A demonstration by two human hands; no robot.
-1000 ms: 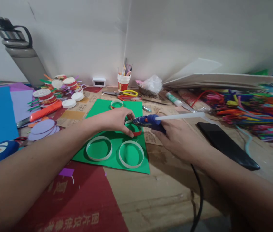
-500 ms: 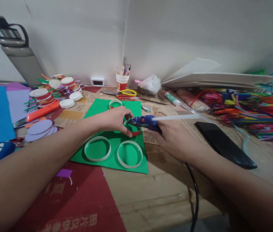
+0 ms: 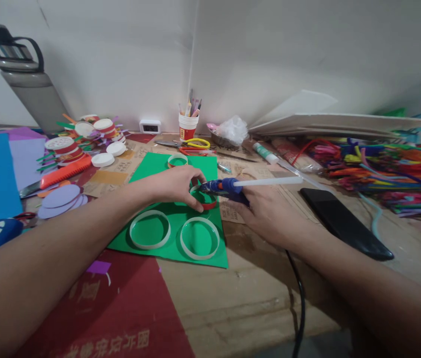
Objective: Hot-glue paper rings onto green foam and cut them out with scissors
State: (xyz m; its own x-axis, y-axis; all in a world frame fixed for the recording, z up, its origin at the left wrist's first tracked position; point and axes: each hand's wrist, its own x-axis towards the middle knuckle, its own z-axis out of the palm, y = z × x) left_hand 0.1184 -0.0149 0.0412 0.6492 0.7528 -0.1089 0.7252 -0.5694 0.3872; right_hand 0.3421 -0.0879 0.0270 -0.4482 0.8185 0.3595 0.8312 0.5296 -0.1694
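In my right hand [image 3: 264, 211] is a blue hot glue gun [image 3: 228, 186], with a long whitish glue stick [image 3: 273, 182] out of its back end. Its nozzle points left, into a red-edged paper ring [image 3: 210, 205] on a green sheet [image 3: 175, 216]. Thumb and fingers of my left hand [image 3: 182, 186] curve around the left side of that ring, gripping it. Two white rings [image 3: 169, 233] lie on the nearer part of the sheet, and another ring [image 3: 178, 160] sits at its far edge. The nozzle's very tip is partly hidden by my left fingers.
Beyond the sheet lie yellow-handled scissors [image 3: 198, 144] and a pen cup [image 3: 188, 126]. A black phone [image 3: 344, 222] and piled pipe cleaners [image 3: 400, 174] are on the right. An orange utility knife [image 3: 64, 170] and purple discs [image 3: 61, 197] lie left. A black cord [image 3: 301, 303] trails toward me.
Both hands, the glue gun and the rings hold practically the same places. Only a very slight shift of the whole view shows.
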